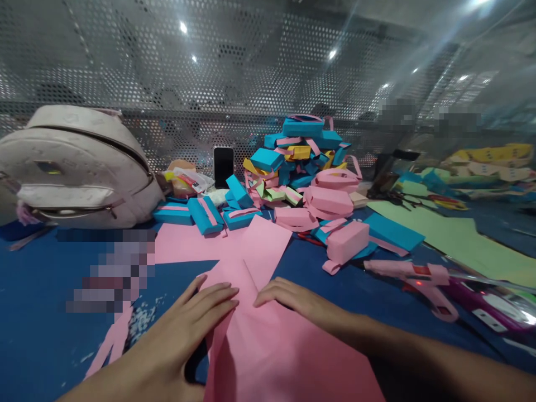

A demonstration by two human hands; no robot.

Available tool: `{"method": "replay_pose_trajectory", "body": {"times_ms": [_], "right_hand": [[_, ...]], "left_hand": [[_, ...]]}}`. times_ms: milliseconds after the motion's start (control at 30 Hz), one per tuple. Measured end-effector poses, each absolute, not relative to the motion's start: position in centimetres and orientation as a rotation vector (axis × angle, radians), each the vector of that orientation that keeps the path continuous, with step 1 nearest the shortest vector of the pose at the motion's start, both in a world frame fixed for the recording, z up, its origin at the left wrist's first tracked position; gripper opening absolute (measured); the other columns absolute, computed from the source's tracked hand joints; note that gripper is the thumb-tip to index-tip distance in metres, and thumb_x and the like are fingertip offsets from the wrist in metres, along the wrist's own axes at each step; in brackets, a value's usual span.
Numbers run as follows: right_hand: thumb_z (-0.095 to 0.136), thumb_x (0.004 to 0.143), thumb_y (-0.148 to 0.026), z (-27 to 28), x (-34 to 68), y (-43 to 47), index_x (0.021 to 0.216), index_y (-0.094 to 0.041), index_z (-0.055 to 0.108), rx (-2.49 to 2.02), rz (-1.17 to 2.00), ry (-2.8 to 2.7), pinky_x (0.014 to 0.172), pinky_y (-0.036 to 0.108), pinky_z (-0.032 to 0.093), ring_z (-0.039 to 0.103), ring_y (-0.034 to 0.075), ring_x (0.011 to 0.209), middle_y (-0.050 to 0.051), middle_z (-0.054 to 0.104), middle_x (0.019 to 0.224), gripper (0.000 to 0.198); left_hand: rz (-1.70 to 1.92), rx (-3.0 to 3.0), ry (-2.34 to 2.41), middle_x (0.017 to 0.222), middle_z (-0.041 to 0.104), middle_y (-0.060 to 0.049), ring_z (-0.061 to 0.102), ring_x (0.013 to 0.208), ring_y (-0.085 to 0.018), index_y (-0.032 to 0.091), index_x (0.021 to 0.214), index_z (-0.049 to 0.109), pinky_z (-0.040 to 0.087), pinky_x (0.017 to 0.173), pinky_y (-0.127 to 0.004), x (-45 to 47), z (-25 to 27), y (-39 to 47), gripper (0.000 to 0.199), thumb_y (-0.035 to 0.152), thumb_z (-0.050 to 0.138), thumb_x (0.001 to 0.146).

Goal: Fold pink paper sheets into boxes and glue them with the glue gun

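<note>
A large sheet of pink paper lies in front of me, bent into a raised fold with a crease along its upper part. My left hand grips the left edge of this sheet, its fingers reaching over the top; the thumb is mostly hidden. On the other side, my right hand holds the paper near the crease with bent fingers. Both hands are close together, fingertips a short way apart. Beyond them, another flat pink sheet rests on the blue table.
Blue and pink paper boxes form a pile at the back. A pink glue gun with a red light lies right, beside a purple power strip. A pale backpack stands left, a phone upright behind. Green sheets spread right.
</note>
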State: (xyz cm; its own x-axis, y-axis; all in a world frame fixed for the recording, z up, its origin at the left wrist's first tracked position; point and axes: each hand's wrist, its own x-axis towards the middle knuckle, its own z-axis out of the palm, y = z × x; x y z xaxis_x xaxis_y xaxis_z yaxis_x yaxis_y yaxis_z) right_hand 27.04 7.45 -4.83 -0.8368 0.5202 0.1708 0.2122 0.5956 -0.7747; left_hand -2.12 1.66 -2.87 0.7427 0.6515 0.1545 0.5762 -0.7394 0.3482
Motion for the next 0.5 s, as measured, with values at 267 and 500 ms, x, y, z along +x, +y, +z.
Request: {"method": "replay_pose_trajectory", "body": {"times_ms": [267, 500], "right_hand": [[0.078, 0.069, -0.035, -5.5, 26.8, 8.1, 0.125, -0.029, 0.052, -0.579, 1.129, -2.459, 0.098, 0.033, 0.039, 0.053, 0.024, 0.112, 0.006, 0.058, 0.123, 0.061], [0.067, 0.081, -0.02, -4.8, 26.8, 7.9, 0.122, -0.026, 0.053, -0.55, 1.135, -2.451, 0.096, 0.03, 0.039, 0.05, 0.019, 0.112, 0.005, 0.055, 0.121, 0.044]], "left_hand": [[0.491, 2.637, 1.062, 0.149, 0.041, -0.007, 0.037, 0.137, -0.028, 0.031, 0.147, 0.021, 0.011, 0.118, -0.056, -2.1, -3.7, 1.3, 0.081, 0.041, 0.066, 0.081], [0.367, 2.712, 0.904, 0.148, 0.043, -0.007, 0.039, 0.136, -0.029, 0.029, 0.147, 0.026, 0.01, 0.117, -0.056, -2.4, -2.2, 2.4, 0.076, 0.04, 0.064, 0.083]]}}
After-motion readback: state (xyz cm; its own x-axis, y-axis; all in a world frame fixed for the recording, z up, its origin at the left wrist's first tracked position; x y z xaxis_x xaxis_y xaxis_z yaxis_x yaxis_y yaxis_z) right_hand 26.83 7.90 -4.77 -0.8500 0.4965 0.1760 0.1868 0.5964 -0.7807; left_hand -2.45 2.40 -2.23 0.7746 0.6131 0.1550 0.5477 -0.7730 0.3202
